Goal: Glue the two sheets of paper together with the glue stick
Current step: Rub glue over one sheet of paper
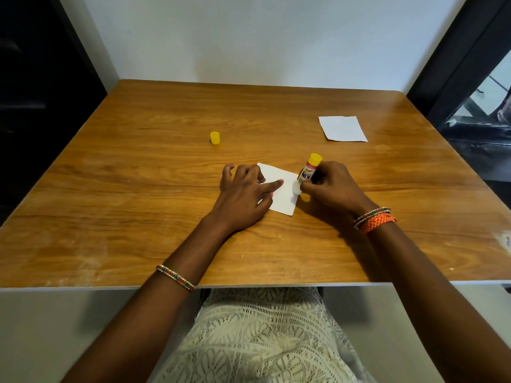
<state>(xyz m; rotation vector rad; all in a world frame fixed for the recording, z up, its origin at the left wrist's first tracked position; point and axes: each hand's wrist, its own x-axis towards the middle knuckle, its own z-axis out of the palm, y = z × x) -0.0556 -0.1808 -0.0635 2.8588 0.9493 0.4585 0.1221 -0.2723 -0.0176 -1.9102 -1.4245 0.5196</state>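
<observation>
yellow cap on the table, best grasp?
Pinch the yellow cap across its round side wall, coming from above. It stands upright and alone on the wooden table, left of both hands, so opposite sides are free for thumb and finger.

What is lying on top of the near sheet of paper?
On the near sheet rest the left hand's fingers and the glue stick's tip, held by the right hand. Any glue already spread cannot be made out.

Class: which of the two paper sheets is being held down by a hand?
The near sheet, pressed by the left hand; the far sheet lies untouched.
</observation>
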